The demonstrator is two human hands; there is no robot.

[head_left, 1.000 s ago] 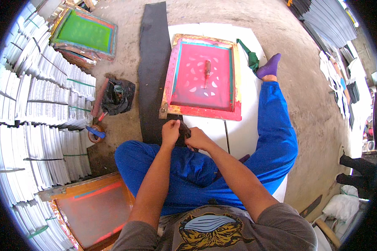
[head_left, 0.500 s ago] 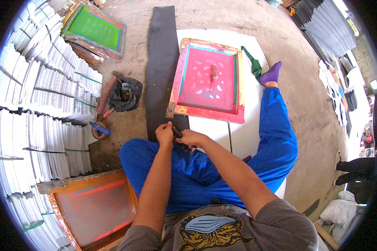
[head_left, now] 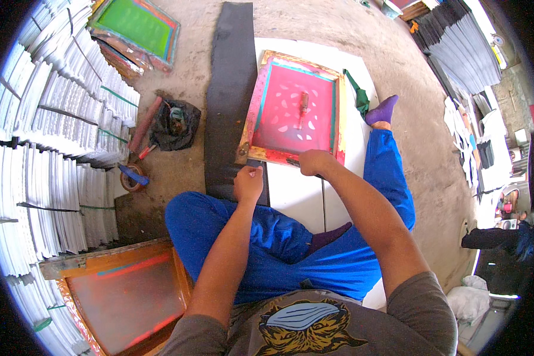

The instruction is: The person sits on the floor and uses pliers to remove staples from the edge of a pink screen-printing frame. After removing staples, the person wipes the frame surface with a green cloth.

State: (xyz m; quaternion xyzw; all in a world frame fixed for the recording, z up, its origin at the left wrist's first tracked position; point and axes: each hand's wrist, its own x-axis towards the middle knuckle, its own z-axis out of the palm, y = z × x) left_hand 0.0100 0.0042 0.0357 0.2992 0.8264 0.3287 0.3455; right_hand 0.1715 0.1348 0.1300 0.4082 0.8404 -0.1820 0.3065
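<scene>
My right grip [head_left: 315,162] is wrapped round a dark tool [head_left: 292,161], arm stretched to the near edge of the pink screen [head_left: 267,133] ahead of me. Left grip [head_left: 249,183] is curled nearby, can't tell if it's holding anything.

"What colours sit just beyond the right fingers [head_left: 305,164]?"

"A pink mesh [head_left: 273,127] patterned with pale petal-shaped patches and edged in teal, inside a frame [head_left: 340,118] blotched red, pink and yellow."

"Beyond the left fingers [head_left: 254,172]?"

"A charcoal-black strip [head_left: 228,77]. Nearer the body than either hand's fingers, plain blue trousers [head_left: 279,237]."

"Rightward of the right ones?"

"A purple sock [head_left: 382,111]."
</scene>
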